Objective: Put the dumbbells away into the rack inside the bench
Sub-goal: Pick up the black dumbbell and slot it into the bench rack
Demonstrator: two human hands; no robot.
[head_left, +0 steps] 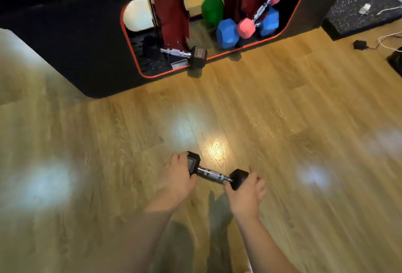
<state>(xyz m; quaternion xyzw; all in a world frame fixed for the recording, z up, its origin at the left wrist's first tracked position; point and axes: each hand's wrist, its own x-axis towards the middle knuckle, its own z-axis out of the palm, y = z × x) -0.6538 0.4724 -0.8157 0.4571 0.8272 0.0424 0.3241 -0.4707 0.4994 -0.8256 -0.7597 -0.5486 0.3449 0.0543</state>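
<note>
A black hex dumbbell (214, 173) with a chrome handle is held low over the wooden floor, one head in each hand. My left hand (178, 177) grips its left head and my right hand (247, 192) grips its right head. Ahead stands the black bench (87, 39) with a red-trimmed opening and a red rack (171, 18) inside. A second black dumbbell (180, 54) lies at the opening's lower left, one head sticking out. Blue (227, 33), pink (245, 27) and green (212, 9) dumbbells sit inside to the right.
The wooden floor (282, 109) spreads between me and the bench. A dark speckled mat block (359, 5) lies at the far right, with a black plug (360, 44) and white cable (389, 39) beside it. The frame is blurred.
</note>
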